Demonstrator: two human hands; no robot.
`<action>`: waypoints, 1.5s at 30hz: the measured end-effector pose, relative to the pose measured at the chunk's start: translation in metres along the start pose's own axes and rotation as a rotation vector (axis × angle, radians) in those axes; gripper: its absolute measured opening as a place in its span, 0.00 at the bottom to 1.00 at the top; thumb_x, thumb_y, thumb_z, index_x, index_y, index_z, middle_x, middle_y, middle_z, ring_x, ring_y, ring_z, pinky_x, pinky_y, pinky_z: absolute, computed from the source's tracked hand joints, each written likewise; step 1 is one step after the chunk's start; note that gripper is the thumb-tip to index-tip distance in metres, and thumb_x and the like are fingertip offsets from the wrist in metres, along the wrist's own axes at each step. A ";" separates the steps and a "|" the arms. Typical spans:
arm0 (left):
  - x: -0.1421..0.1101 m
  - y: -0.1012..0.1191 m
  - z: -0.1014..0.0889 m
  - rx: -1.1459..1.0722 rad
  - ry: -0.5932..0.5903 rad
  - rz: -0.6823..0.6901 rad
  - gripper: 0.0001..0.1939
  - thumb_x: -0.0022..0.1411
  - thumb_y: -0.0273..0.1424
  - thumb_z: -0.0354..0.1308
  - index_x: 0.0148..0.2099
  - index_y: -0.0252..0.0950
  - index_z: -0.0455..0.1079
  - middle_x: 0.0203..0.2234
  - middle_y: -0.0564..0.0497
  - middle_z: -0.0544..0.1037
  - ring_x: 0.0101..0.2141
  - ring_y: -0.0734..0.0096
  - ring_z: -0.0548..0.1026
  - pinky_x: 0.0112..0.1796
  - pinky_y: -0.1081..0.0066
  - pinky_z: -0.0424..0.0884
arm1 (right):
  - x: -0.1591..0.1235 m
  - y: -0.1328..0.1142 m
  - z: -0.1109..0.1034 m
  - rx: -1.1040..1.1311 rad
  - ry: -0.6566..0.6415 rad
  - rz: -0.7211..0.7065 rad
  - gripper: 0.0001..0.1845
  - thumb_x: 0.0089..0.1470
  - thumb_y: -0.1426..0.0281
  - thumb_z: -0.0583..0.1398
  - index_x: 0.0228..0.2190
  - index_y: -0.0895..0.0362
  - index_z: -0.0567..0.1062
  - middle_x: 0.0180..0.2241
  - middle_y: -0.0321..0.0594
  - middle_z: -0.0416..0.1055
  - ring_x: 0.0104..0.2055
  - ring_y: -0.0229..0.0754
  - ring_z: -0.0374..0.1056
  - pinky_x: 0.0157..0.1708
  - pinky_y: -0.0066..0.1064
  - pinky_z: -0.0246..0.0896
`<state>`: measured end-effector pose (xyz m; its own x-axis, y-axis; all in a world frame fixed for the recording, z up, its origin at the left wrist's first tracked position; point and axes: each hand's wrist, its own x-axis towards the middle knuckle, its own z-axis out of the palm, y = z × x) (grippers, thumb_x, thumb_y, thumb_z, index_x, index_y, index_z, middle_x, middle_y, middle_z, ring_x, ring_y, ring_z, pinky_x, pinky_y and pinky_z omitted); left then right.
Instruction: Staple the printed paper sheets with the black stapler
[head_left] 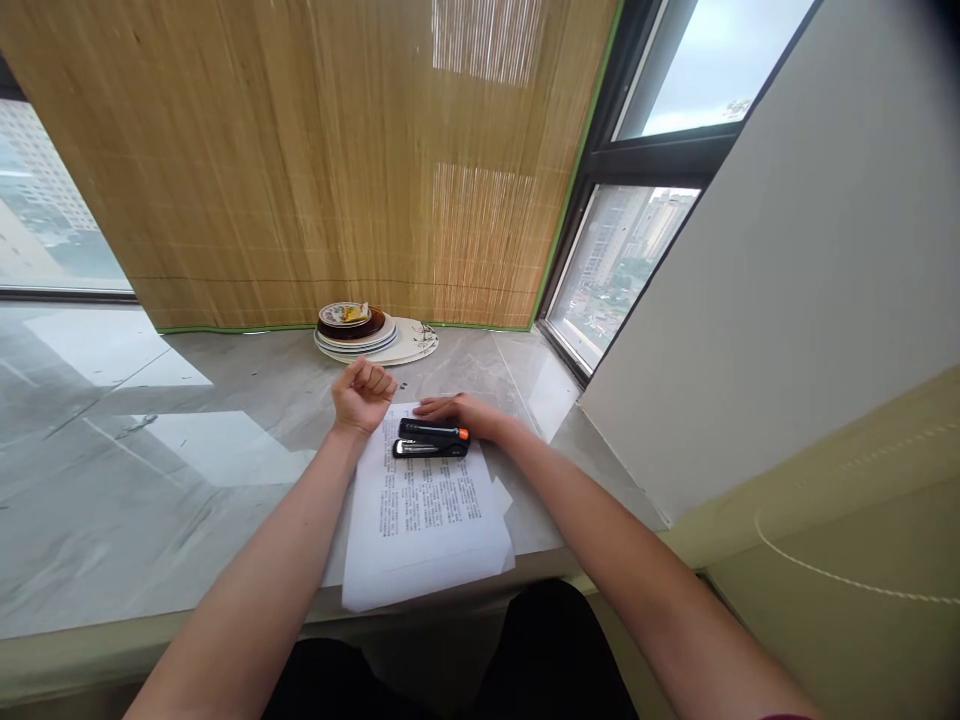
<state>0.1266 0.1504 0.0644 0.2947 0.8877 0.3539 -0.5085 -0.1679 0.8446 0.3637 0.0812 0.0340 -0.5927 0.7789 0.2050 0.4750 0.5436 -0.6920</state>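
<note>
A black stapler (433, 438) lies on a stack of printed paper (420, 555), just nearer the person than the right hand and slightly to the right of the left hand; an orange patch marks its right end, and a metal strip shows along its lower part. The right hand (454, 410) is open and palm down, fingers stretched toward the left hand across the top of the paper, grasping nothing visible; whether it touches the stapler cannot be told. The left hand (363, 396) is curled into a loose fist with its finger side showing, beside the paper's upper left corner, with nothing seen in it. The pages reach from the hands toward the person and hang over the front edge of the grey marbled surface (187, 530), with dark-clothed knees (566, 650) below. Beyond the left hand sits a pile of plates (356, 347), with a dark brown plate (379, 322) near the top and a white oval plate (421, 345) reaching out to the right. Behind these hangs a bamboo blind (322, 160); farther right of the right hand are a window (622, 270) and a white wall (795, 250).
</note>
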 end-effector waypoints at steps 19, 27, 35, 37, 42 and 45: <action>-0.004 -0.051 0.019 0.965 -0.458 0.063 0.15 0.65 0.43 0.58 0.34 0.38 0.76 0.20 0.55 0.70 0.24 0.68 0.65 0.31 0.68 0.58 | -0.065 -0.049 0.006 -0.220 0.429 0.083 0.23 0.61 0.66 0.66 0.58 0.51 0.77 0.52 0.45 0.80 0.54 0.51 0.76 0.57 0.43 0.68; -0.011 -0.051 0.025 1.083 -0.472 0.115 0.06 0.65 0.37 0.63 0.36 0.41 0.77 0.25 0.52 0.74 0.27 0.64 0.69 0.32 0.67 0.59 | -0.145 -0.025 -0.041 -0.535 0.668 0.282 0.21 0.60 0.69 0.65 0.55 0.50 0.79 0.44 0.43 0.81 0.44 0.52 0.76 0.51 0.46 0.64; -0.031 -0.040 0.056 0.971 -0.894 0.305 0.12 0.70 0.38 0.64 0.53 0.47 0.81 0.54 0.44 0.81 0.56 0.49 0.76 0.60 0.52 0.65 | -0.162 -0.016 -0.036 -0.532 0.533 0.263 0.22 0.63 0.69 0.63 0.57 0.48 0.78 0.45 0.43 0.81 0.47 0.53 0.73 0.52 0.48 0.62; -0.037 -0.042 0.061 0.948 -1.036 0.287 0.20 0.70 0.41 0.65 0.62 0.54 0.77 0.62 0.48 0.78 0.64 0.49 0.72 0.65 0.51 0.60 | -0.159 -0.018 -0.035 -0.515 0.528 0.240 0.23 0.63 0.69 0.63 0.59 0.47 0.77 0.45 0.43 0.80 0.48 0.53 0.73 0.52 0.48 0.63; -0.045 -0.047 0.061 1.043 -1.115 0.288 0.26 0.74 0.45 0.59 0.71 0.64 0.67 0.73 0.55 0.66 0.73 0.51 0.61 0.71 0.48 0.48 | -0.153 -0.023 -0.029 -0.494 0.456 0.200 0.30 0.67 0.68 0.60 0.68 0.42 0.69 0.46 0.42 0.78 0.49 0.52 0.73 0.53 0.47 0.63; -0.046 -0.047 0.060 1.043 -1.113 0.294 0.25 0.74 0.45 0.58 0.71 0.65 0.66 0.73 0.56 0.64 0.73 0.50 0.61 0.72 0.45 0.46 | -0.149 -0.025 -0.028 -0.518 0.442 0.167 0.28 0.70 0.66 0.59 0.68 0.40 0.69 0.46 0.41 0.78 0.48 0.50 0.72 0.50 0.46 0.62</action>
<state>0.1861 0.0916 0.0323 0.9605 0.0953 0.2616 -0.0250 -0.9062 0.4221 0.4588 -0.0400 0.0400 -0.2164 0.8596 0.4628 0.8508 0.3986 -0.3425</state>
